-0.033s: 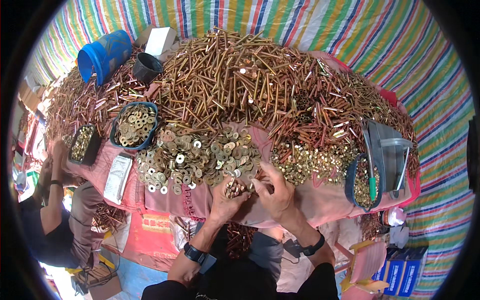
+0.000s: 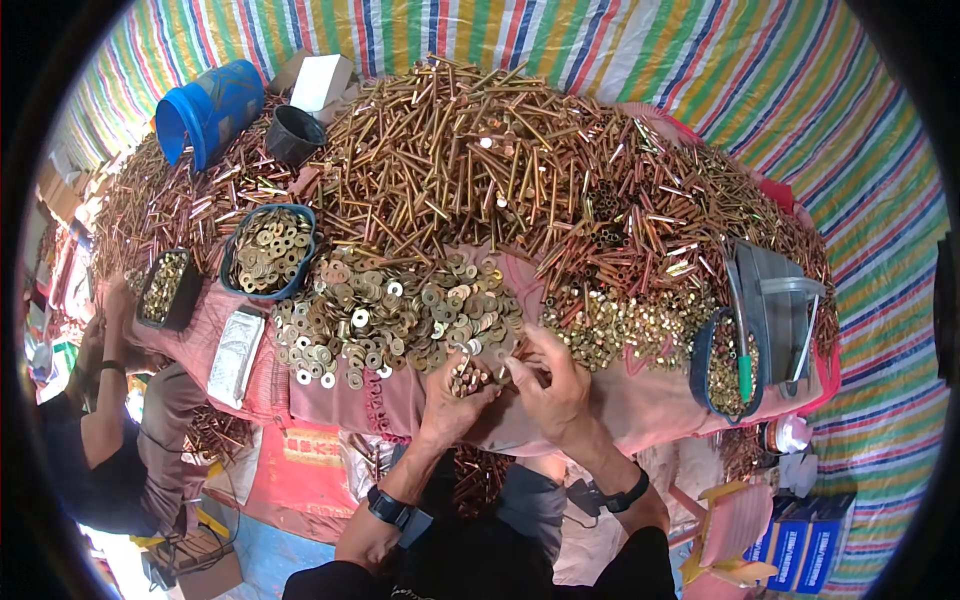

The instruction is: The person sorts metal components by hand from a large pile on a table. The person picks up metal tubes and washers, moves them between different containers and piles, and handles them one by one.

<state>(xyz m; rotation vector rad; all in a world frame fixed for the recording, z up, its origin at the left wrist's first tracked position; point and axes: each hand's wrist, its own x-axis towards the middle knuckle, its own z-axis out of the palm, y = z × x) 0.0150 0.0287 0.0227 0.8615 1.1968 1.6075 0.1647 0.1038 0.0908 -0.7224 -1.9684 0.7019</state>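
Observation:
My left hand (image 2: 446, 408) is wrapped around a bundle of metal bolts (image 2: 469, 377), whose ends point up out of the grip. Close by on its right, my right hand (image 2: 556, 392) has thumb and forefinger pinched together beside the bundle; whatever sits between those tips is too small to make out. Just beyond both hands lies a loose heap of flat washers (image 2: 390, 310). A spread of small brass-coloured nuts (image 2: 625, 325) starts past the right hand. Behind these rises a large mound of long bolts or metal rods (image 2: 440, 150).
Tubs of washers (image 2: 312, 262) and nuts (image 2: 185, 318) stand left; another nut tub (image 2: 703, 385) sits right, by a grey plastic container (image 2: 770, 300). A blue bucket (image 2: 195, 120) and black cup (image 2: 294, 136) rest on the mound. A co-worker's arm (image 2: 105, 400) shows far left.

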